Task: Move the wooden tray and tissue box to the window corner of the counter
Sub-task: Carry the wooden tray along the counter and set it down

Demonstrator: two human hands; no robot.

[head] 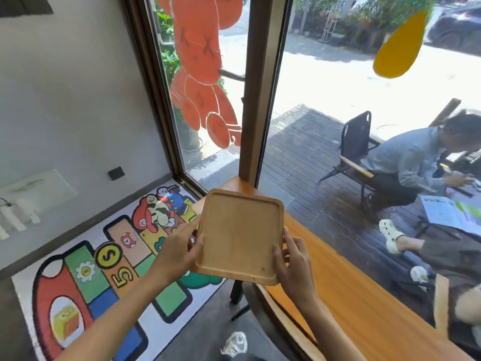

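A square wooden tray [239, 235] with a raised rim is held in the air above the near end of the wooden counter [346, 282], close to the window corner. My left hand [179, 252] grips its left edge, thumb on the rim. My right hand [291, 261] grips its right edge. The tray is empty and tilted slightly toward me. Its far edge hangs over the counter's corner by the brown window post [256, 87]. No tissue box shows in this view.
Glass windows run along the counter's far side and left end. A colourful cartoon rug [109, 269] covers the floor at left. A black counter leg [236, 293] and a white shoe [235, 343] are below. People sit outside on the dark deck.
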